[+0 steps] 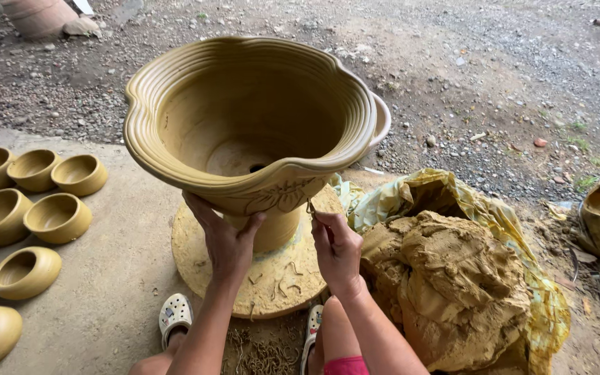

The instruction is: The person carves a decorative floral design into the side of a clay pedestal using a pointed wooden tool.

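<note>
Concrete floor, gravel beyond. Left hand spread open under pot; right hand pinched on thin tool at pot wall.

Bare forearms without sleeves; white perforated clog sandals with small charms on both feet; pink-red shorts hem at the knee.

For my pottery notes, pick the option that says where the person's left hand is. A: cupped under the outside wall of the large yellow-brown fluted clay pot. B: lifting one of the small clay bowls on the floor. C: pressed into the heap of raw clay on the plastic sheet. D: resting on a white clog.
A: the left hand is cupped against the underside of the large yellow-brown fluted clay pot, just above its pedestal.
</note>
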